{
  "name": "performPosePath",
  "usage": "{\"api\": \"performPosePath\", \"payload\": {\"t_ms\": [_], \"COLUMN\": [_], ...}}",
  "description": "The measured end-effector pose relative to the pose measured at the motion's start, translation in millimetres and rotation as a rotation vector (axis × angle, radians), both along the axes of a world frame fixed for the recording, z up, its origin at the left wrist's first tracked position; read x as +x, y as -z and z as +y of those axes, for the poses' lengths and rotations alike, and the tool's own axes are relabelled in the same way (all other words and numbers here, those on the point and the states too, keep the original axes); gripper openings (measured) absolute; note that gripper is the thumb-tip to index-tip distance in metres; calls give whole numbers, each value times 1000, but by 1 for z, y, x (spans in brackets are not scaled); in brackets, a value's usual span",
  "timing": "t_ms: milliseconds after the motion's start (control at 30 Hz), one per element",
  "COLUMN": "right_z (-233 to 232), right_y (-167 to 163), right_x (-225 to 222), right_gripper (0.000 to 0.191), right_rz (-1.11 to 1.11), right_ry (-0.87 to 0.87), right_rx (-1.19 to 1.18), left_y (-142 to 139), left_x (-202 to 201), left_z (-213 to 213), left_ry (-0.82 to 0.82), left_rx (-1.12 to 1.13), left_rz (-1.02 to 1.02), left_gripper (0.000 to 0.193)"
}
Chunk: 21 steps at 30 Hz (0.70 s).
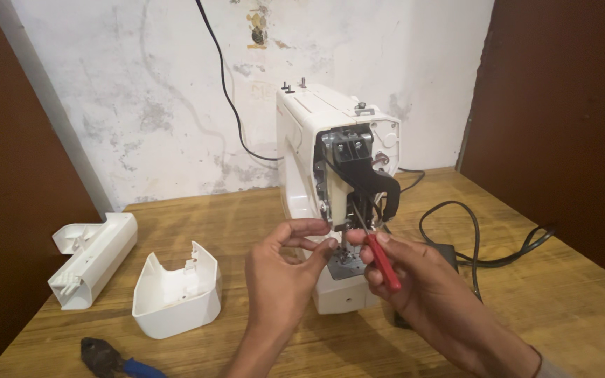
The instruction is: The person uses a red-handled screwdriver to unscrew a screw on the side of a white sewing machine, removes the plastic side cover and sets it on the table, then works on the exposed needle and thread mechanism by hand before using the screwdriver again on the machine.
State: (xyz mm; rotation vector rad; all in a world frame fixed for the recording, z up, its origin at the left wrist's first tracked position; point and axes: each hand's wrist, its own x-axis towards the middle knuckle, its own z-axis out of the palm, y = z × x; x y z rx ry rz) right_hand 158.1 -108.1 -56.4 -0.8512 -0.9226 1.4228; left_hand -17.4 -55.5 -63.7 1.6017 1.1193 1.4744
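A white sewing machine (302,140) stands on the wooden table (246,217), its end cover off so the metal mechanism (348,157) shows. My right hand (421,287) grips a red-handled screwdriver (382,262), its thin shaft angled up-left into the needle area. My left hand (285,269) is next to it, fingertips pinched at the presser foot region above the metal needle plate (344,262). What the fingertips hold is too small to tell.
Two detached white plastic covers lie at left: a curved one (176,294) and a long one (92,259). Blue-handled pliers (110,359) rest at the front edge. A black cable (484,245) and foot pedal (449,255) lie right of the machine. Brown panels flank the white wall.
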Motion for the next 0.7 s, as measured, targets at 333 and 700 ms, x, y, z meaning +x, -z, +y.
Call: {"api": "performPosePath", "payload": {"t_ms": [333,700], "right_z": [-6,-2], "right_y": [-2,4], "right_x": [2,6], "right_gripper": [46,42], "right_rz": [-73,-23], "right_ry": [-37,-67], "right_rx": [-40,43], "left_y": [1,9], "left_x": [-1,1], "left_z": [0,8], "left_ry": [46,108], "left_rx": [8,66], "left_rz": [-40,-71], "left_gripper": [30,33]}}
